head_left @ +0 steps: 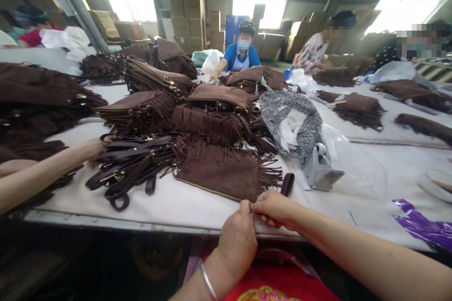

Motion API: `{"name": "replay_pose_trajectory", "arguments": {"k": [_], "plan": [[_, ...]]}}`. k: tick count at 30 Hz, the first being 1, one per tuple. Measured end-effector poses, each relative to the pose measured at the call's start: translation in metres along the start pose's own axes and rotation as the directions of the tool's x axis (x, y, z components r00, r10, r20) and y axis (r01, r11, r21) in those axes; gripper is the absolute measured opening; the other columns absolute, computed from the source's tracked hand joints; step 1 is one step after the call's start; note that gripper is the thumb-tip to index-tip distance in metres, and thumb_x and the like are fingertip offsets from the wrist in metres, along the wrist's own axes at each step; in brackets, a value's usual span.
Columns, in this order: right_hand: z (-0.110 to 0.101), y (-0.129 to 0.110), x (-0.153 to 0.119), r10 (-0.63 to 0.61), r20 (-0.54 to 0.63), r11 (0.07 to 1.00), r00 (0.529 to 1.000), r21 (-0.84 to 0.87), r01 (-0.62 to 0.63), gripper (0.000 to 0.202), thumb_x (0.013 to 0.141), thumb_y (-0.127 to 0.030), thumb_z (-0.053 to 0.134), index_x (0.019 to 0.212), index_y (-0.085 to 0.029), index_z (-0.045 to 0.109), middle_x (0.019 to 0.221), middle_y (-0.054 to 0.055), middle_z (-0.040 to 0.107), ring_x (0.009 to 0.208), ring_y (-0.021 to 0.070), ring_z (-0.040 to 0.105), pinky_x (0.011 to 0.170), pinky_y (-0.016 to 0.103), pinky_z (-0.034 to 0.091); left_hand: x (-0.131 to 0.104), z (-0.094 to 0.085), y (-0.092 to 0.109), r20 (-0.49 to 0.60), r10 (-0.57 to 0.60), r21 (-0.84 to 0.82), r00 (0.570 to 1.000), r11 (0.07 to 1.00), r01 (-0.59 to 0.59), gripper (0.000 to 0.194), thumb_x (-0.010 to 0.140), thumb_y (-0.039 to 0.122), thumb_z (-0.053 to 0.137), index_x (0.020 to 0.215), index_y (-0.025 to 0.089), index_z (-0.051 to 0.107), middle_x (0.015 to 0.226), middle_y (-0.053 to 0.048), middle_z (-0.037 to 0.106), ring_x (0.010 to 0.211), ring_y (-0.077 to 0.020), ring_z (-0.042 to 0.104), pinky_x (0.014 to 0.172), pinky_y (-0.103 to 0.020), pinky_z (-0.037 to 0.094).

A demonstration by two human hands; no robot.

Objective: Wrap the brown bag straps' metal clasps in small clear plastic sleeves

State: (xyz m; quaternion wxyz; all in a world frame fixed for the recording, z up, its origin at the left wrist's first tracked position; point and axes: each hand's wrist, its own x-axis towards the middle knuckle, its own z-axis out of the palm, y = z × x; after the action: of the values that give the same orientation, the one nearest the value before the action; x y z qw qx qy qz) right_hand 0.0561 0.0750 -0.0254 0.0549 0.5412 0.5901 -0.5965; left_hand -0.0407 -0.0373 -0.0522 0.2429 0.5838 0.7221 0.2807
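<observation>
Looks out from head height at the near side of the tabletop [370, 218], facing forward and tilted down. Sits close above the left hand [238, 233] and right hand [273, 207], low and near the middle of the view. Reaches across the tabletop to the person in blue [243, 59] on the far side, then on to the bright windows [263, 0] beyond. Spans widely from left to right.

A flat brown suede pouch with fringed edges [221, 171] lies on the pale tabletop [169, 214], gold zipper facing the near edge.
</observation>
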Motion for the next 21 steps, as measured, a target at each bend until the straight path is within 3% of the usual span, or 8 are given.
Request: {"name": "replay_pose_trajectory", "arguments": {"k": [4, 8, 11, 13, 18, 21], "plan": [[-0.002, 0.004, -0.008, -0.025, 0.009, 0.998, 1.000, 0.053, 0.025, 0.022, 0.073, -0.023, 0.057, 0.053, -0.017, 0.052, 0.039, -0.005, 0.048, 0.027, 0.0051, 0.036, 0.026, 0.016, 0.018, 0.001, 0.004, -0.005, -0.009, -0.011, 0.088, 1.000, 0.996, 0.011, 0.021, 0.089, 0.010, 0.032, 0.092, 0.017, 0.051, 0.079, -0.010, 0.066, 0.070, -0.0223, 0.062, 0.060, -0.030, 0.039], [-0.003, 0.013, -0.018, -0.052, 0.022, 0.992, 0.998, 0.115, 0.049, 0.020, 0.074, -0.019, 0.053, 0.055, -0.016, 0.056, 0.036, -0.005, 0.047, 0.027, 0.0049, 0.035, 0.028, 0.016, 0.022, 0.004, 0.004, -0.008, -0.050, -0.002, 0.061, 0.999, 0.998, 0.005, 0.020, 0.092, 0.017, 0.034, 0.084, 0.020, 0.052, 0.075, -0.007, 0.064, 0.066, -0.0192, 0.058, 0.059, -0.029, 0.035], [0.000, 0.018, -0.021, -0.087, -0.053, 0.974, 0.995, 0.208, 0.096, 0.006, 0.072, -0.015, 0.053, 0.068, -0.016, 0.057, 0.043, -0.005, 0.055, 0.030, 0.0053, 0.038, 0.030, 0.016, 0.025, 0.006, 0.001, -0.007, -0.066, -0.012, 0.049, 0.998, 0.999, 0.016, 0.022, 0.094, 0.022, 0.034, 0.082, 0.020, 0.053, 0.074, -0.006, 0.062, 0.066, -0.0187, 0.056, 0.059, -0.029, 0.033], [0.005, 0.020, -0.022, -0.123, -0.124, 0.953, 0.985, 0.261, 0.152, 0.010, 0.070, -0.012, 0.053, 0.078, -0.018, 0.054, 0.048, -0.006, 0.058, 0.032, 0.0064, 0.040, 0.032, 0.017, 0.028, 0.007, -0.001, -0.005, -0.063, -0.041, 0.019, 0.997, 0.999, 0.042, 0.024, 0.094, 0.023, 0.034, 0.080, 0.020, 0.054, 0.073, -0.006, 0.061, 0.066, -0.0185, 0.055, 0.060, -0.029, 0.032], [0.019, 0.028, -0.020, -0.228, -0.241, 0.929, 0.943, 0.237, 0.285, 0.022, 0.069, -0.007, 0.051, 0.087, -0.019, 0.049, 0.050, -0.007, 0.059, 0.038, 0.0089, 0.047, 0.038, 0.018, 0.034, 0.010, -0.007, -0.002, -0.015, -0.191, -0.250, 0.981, 0.951, 0.181, 0.028, 0.090, 0.026, 0.039, 0.066, 0.019, 0.051, 0.065, -0.002, 0.055, 0.062, -0.0152, 0.048, 0.059, -0.028, 0.030], [0.026, 0.034, -0.016, -0.282, -0.296, 0.926, 0.913, 0.164, 0.339, 0.022, 0.068, -0.008, 0.052, 0.087, -0.020, 0.049, 0.050, -0.008, 0.056, 0.043, 0.0108, 0.051, 0.042, 0.020, 0.038, 0.010, -0.006, 0.001, 0.110, -0.319, -0.490, 0.941, 0.806, 0.331, 0.026, 0.087, 0.030, 0.044, 0.064, 0.019, 0.049, 0.057, 0.002, 0.046, 0.053, -0.0114, 0.040, 0.051, -0.024, 0.027]]}}
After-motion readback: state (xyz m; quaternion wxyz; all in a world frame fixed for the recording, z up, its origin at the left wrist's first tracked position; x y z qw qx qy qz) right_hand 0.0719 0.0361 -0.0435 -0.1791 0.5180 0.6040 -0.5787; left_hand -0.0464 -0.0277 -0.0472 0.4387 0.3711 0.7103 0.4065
